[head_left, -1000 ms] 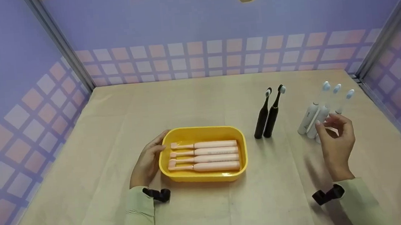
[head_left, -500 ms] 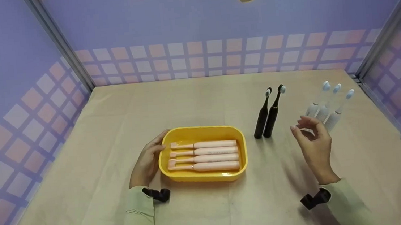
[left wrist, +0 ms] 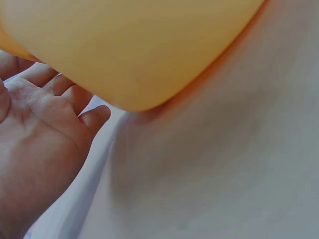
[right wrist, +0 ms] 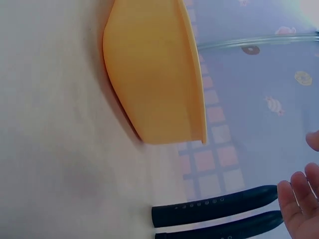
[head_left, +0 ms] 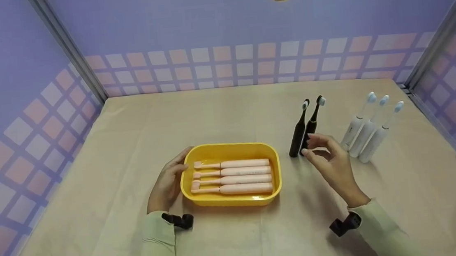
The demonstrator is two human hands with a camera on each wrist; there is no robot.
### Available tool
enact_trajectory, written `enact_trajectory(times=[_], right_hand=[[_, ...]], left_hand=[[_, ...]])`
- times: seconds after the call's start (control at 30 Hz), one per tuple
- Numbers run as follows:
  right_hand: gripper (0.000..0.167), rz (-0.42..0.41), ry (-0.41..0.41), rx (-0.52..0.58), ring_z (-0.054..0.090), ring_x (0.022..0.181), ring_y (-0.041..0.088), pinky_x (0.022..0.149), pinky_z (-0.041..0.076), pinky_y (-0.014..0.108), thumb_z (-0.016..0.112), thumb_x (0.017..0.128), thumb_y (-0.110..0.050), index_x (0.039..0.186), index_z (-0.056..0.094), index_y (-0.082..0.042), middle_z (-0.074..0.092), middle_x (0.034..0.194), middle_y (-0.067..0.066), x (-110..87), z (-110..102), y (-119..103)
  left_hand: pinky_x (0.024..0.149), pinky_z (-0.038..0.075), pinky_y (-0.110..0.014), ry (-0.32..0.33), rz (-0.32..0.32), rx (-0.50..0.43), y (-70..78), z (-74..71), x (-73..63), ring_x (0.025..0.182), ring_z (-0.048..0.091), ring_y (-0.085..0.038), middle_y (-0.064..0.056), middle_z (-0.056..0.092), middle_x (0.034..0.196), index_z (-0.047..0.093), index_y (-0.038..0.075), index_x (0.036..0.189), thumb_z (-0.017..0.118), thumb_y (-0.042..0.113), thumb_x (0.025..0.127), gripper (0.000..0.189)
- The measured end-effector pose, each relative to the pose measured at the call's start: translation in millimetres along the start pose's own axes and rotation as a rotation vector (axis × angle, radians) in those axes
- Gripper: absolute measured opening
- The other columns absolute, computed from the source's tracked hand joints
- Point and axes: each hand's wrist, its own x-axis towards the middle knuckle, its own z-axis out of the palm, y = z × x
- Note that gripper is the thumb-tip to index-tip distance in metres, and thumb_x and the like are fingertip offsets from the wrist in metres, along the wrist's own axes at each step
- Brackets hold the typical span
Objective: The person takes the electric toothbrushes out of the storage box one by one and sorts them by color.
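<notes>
Purple walls [head_left: 218, 17] banded with pink and white squares enclose a beige table [head_left: 194, 118]. Relative to the frame one second earlier, the right hand [head_left: 334, 166] is displaced from the three white toothbrushes [head_left: 362, 137] to the two black toothbrushes [head_left: 297, 138]; the left hand [head_left: 168, 187] remains at the left end of the yellow container [head_left: 228, 201]. Right-hand fingers are curved, parted from the thumb and hold nothing; whether they touch a black toothbrush cannot be determined. Left-hand fingers grip the container's end wall, with the thumb over the rim. Both black toothbrushes are located side by side on the table, just right of the container; each has a slim neck and pale bristles. Inside the rounded rectangular container, four pink toothbrushes [head_left: 245, 179] lie parallel, heads to the left; only the head view shows them. Right wrist view confirms that the black handles stand upright on flat bases and reveals a row of small marks [right wrist: 199, 203], not discernible from the head.
</notes>
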Motion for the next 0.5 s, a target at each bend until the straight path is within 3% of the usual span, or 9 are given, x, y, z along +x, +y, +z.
enact_trajectory(times=[0.17, 0.33, 0.5], right_hand=[[0.036, -0.020, -0.078, -0.021, 0.061, 0.092, 0.017, 0.080, 0.053, 0.014, 0.069, 0.082, 0.006, 0.117, 0.062, 0.008, 0.062, 0.102, 0.020, 5.7, 8.2, 1.1], [0.036, 0.025, -0.180, -0.075, 0.060, 0.093, 0.024, 0.080, 0.052, 0.012, 0.071, 0.084, -0.005, 0.119, 0.064, -0.002, 0.063, 0.104, 0.013, 12.2, 13.9, 12.4], [0.038, 0.032, -0.252, -0.115, 0.062, 0.094, 0.023, 0.079, 0.054, 0.017, 0.072, 0.083, -0.009, 0.120, 0.064, -0.006, 0.065, 0.103, 0.007, 17.2, 20.7, 14.2]], left_hand=[[0.117, 0.027, -0.030, 0.001, 0.001, -0.029, -0.3, -0.1, -0.3, 0.147, 0.022, -0.014, -0.001, 0.023, 0.160, 0.026, 0.011, 0.153, 0.038, 0.001, 0.096, 0.059], [0.118, 0.026, -0.031, 0.018, 0.007, -0.016, -0.5, -0.1, 0.3, 0.147, 0.022, -0.014, -0.002, 0.024, 0.160, 0.027, 0.010, 0.153, 0.040, 0.002, 0.095, 0.060], [0.119, 0.024, -0.032, 0.013, 0.010, -0.016, -0.2, -0.2, 1.1, 0.148, 0.019, -0.015, -0.002, 0.022, 0.160, 0.026, 0.009, 0.153, 0.039, 0.001, 0.095, 0.059]])
